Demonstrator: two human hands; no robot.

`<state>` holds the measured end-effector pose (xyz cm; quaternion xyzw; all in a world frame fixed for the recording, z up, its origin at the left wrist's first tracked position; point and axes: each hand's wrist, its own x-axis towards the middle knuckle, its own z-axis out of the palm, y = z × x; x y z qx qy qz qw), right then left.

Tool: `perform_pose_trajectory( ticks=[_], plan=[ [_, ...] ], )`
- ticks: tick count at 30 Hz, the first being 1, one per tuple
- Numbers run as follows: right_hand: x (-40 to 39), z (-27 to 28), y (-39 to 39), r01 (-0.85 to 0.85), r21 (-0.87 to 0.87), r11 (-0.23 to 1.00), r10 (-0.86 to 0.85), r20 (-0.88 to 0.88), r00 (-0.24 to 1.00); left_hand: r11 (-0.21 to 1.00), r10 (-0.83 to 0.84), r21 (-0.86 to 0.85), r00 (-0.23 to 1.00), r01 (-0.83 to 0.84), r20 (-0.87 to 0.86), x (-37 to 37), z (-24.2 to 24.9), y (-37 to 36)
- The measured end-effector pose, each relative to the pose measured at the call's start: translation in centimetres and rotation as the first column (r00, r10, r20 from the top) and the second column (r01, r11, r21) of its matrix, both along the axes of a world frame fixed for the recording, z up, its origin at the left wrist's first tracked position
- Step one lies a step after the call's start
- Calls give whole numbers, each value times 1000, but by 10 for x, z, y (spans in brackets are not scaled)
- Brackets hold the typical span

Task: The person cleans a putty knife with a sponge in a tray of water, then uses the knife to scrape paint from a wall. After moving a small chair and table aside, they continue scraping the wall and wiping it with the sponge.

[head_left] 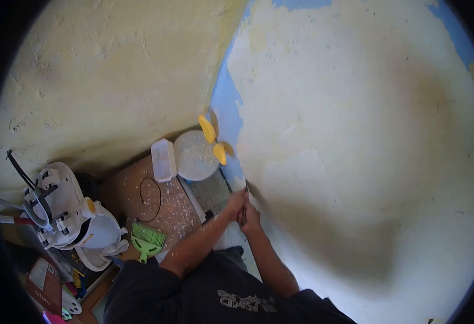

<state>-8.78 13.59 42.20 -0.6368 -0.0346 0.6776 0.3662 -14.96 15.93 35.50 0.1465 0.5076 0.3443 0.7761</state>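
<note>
Both my hands are wrapped round the handle of a scraper, whose thin blade meets the wall. My left hand and my right hand are close together, just below the blade. The right-hand wall is mostly pale and bare, with blue paint left in a strip along the corner, above the scraper. Fingers cover most of the handle.
A round lid with flakes, a white tray and two yellow pieces are near the corner. A brown board holds a cable and a green dustpan. White baby gear stands left.
</note>
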Motion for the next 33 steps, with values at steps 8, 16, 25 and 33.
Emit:
perform_pose_trajectory(
  ticks=[8,16,25,33],
  plan=[
    [3,-11,4,-31,-35,999,33,60,998,1000,-10,-11,1000,10,-26,4,-7,-1],
    [-8,5,11,-12,-16,1000,13,85,996,997,-63,26,935,77,-348,-4,24,18],
    [-1,12,7,-62,-32,998,64,57,996,990,136,36,991,-135,-17,-6,10,8],
    [-14,6,21,-32,-65,997,38,83,996,994,105,32,986,-102,-127,-9,-1,20]
  ],
)
